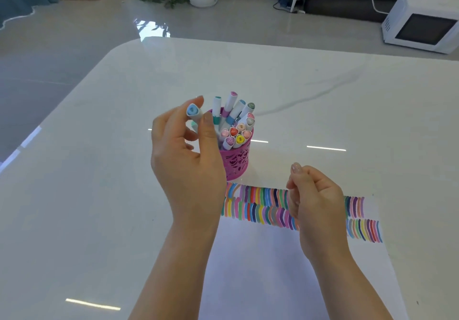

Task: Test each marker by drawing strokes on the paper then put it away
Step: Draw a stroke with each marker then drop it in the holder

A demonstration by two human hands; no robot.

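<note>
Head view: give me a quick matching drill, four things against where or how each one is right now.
Things:
1. blue-capped marker
2. pink holder
3. paper
4. right hand

States:
A. loosely curled above the coloured strokes
B. lying flat on the table, strokes along its far edge
C. pinched in the left hand
D. standing upright, full of markers

Pairs: 1-C, 2-D, 3-B, 4-A

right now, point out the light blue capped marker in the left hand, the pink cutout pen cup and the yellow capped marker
light blue capped marker (192, 110), head view, on its cap end
pink cutout pen cup (237, 162), head view, on its front wall
yellow capped marker (239, 139), head view, on its cap top
</note>
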